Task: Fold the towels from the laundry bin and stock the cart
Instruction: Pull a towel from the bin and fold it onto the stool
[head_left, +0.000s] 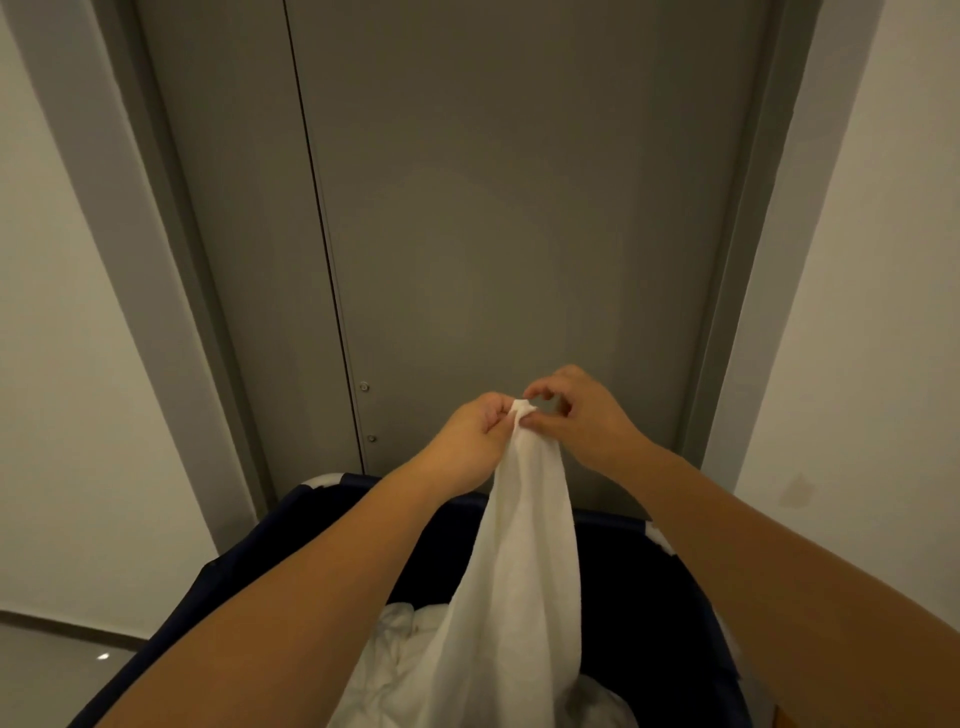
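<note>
Doors (519, 208) of grey metal stand shut behind a navy laundry bin (260, 540) with crumpled white linen (395, 654) inside. A white towel (524, 545) hangs from above the bin down into it. The left hand (467, 436) and right hand (576, 410) meet at its top corner, each pinching the fabric.

Your bin (270, 530) is dark navy fabric with white pieces at the corners of its rim. Glossy grey floor (52, 670) shows to its left. Inside the bin, on your near side, lies a crumpled white heap (400, 660) of linen. One towel (524, 561) hangs with its lower part down inside the bin.
</note>
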